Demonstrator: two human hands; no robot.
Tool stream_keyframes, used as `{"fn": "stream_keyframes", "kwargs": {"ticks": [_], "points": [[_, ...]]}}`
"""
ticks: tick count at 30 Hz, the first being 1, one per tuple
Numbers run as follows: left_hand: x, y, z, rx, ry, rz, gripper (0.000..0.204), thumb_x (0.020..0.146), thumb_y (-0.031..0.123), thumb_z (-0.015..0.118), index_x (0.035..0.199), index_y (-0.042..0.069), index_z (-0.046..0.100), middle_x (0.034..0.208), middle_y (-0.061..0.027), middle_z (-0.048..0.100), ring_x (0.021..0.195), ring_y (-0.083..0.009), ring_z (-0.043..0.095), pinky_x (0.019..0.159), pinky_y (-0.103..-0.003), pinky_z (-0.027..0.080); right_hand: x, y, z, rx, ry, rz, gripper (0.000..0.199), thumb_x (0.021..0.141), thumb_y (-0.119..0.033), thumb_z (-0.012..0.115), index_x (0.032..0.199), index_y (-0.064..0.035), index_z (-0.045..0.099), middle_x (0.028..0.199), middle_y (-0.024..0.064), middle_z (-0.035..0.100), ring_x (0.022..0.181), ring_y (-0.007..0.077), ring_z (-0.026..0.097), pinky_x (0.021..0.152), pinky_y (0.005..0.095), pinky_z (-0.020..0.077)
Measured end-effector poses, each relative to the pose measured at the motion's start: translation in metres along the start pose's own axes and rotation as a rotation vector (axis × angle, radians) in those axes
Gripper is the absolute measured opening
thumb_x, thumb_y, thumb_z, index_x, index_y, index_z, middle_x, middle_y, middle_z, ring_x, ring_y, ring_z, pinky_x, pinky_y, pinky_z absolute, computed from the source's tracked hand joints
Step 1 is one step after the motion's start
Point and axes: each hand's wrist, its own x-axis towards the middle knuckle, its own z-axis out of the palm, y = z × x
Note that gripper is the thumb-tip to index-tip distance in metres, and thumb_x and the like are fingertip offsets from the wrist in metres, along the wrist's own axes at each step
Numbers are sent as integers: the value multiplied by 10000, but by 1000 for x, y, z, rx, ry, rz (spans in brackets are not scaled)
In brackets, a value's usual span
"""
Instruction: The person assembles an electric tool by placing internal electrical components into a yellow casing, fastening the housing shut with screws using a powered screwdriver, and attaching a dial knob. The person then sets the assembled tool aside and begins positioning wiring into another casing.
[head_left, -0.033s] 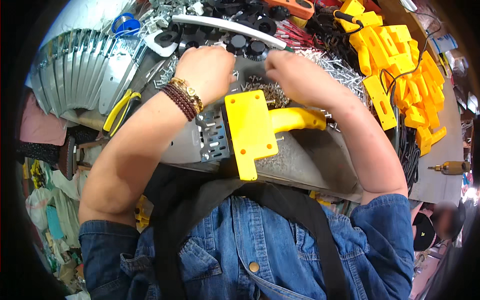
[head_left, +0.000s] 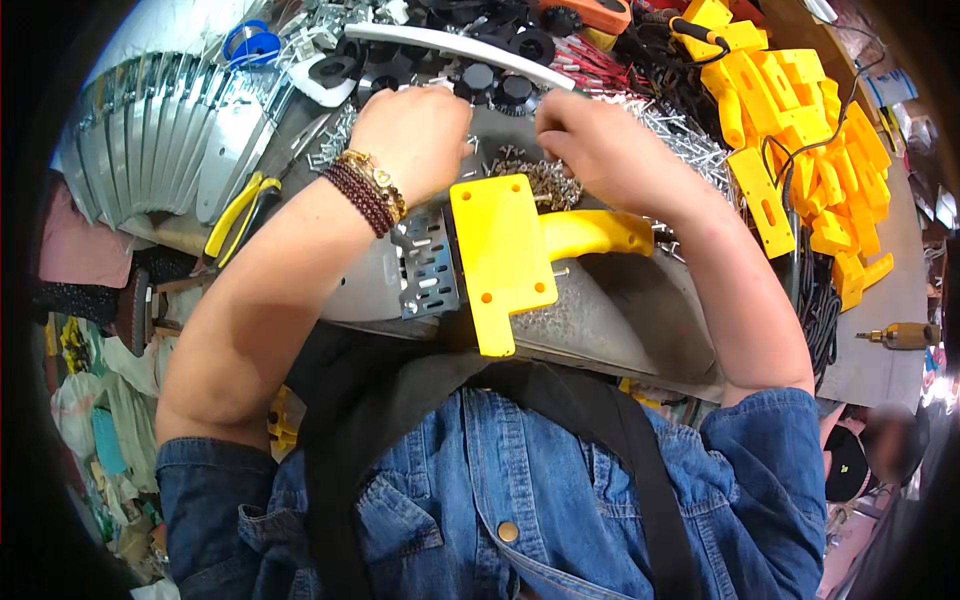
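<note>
A yellow plastic housing (head_left: 500, 250) with a curved handle lies in front of me, its flat, holed face up. At its left is a slotted metal plate (head_left: 428, 268), beside a smooth grey metal sheet (head_left: 365, 292) partly under my left forearm. My left hand (head_left: 412, 140) is closed beyond the plate, its fingertips mostly hidden; a small silver screw (head_left: 471, 146) shows at their edge. Opposite it, my right hand (head_left: 610, 150) has curled fingers beside a heap of small brownish screws (head_left: 540, 180). What lies between its fingers is hidden. Neither hand touches the yellow housing.
Silver screws (head_left: 690, 145) lie beyond my right wrist. Yellow plastic parts (head_left: 800, 120) are piled at the right, near a screwdriver (head_left: 900, 336). Fanned metal blades (head_left: 140, 140) and yellow-handled pliers (head_left: 238, 215) lie at the left. Black knobs (head_left: 515, 92) and a white curved strip (head_left: 460, 48) sit beyond my hands.
My right hand has shifted slightly to the right, and its curled fingers show more clearly. My left hand and the yellow housing have hardly moved.
</note>
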Motion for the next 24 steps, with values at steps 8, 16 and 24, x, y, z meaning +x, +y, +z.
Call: {"fn": "stream_keyframes", "kwargs": {"ticks": [8, 16, 24], "points": [[-74, 33, -34, -651, 247, 324, 151, 771, 66, 749, 913, 50, 698, 872, -115, 677, 783, -324, 637, 711, -409, 510, -80, -31, 7, 344, 10, -346, 150, 786, -5, 686, 926, -54, 660, 881, 95, 641, 905, 303, 644, 777, 390, 524], [-99, 48, -36, -602, 140, 316, 165, 709, 114, 780, 828, 102, 667, 957, -36, 626, 969, -276, 594, 876, -403, 444, -95, -51, 8, -180, 23, -600, 220, 750, -120, 663, 967, -82, 671, 912, 60, 664, 904, 251, 662, 790, 368, 560], [-108, 48, -20, -678, 237, 274, 180, 708, 137, 780, 882, 140, 731, 1040, -31, 634, 1056, -280, 559, 923, -422, 426, -95, -48, -1, -203, -29, -614, 266, 728, -124, 667, 990, -89, 690, 993, 39, 697, 925, 248, 668, 801, 360, 564]]}}
